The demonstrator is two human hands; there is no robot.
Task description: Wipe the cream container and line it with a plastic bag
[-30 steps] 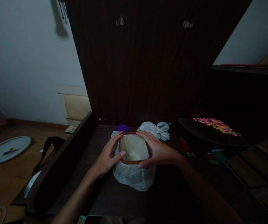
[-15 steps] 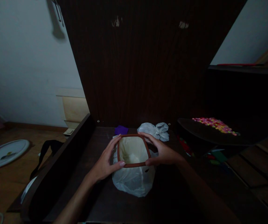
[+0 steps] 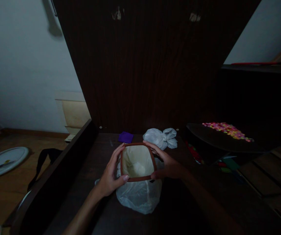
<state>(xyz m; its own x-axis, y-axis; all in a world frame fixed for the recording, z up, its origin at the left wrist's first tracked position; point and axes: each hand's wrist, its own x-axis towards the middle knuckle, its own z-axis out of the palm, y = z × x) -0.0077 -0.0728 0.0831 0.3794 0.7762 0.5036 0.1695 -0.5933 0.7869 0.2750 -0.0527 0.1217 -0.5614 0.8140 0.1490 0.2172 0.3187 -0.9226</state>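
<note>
A small square bin with a brown rim (image 3: 137,179) stands on the dark wooden surface, lined with a thin white plastic bag (image 3: 140,197) whose edge hangs down over the outside. My left hand (image 3: 111,173) grips the rim's left side, thumb at the near corner and fingers along the far one. On the opposite side my right hand (image 3: 166,163) holds the rim the same way, its thumb at the near right corner. Beyond the bin lie a knotted white plastic bag (image 3: 155,137) and a folded purple piece (image 3: 126,137).
A dark upright panel (image 3: 142,71) closes off the back. At left runs a raised dark side board (image 3: 57,169). Pink and yellow small pieces (image 3: 228,130) lie on a curved shelf (image 3: 199,137) at right. A white oval tray (image 3: 20,153) rests on the floor.
The bin's rim sits slightly lower and nearer, with both hands still on it. More of the purple piece shows. The whole view has shifted a little.
</note>
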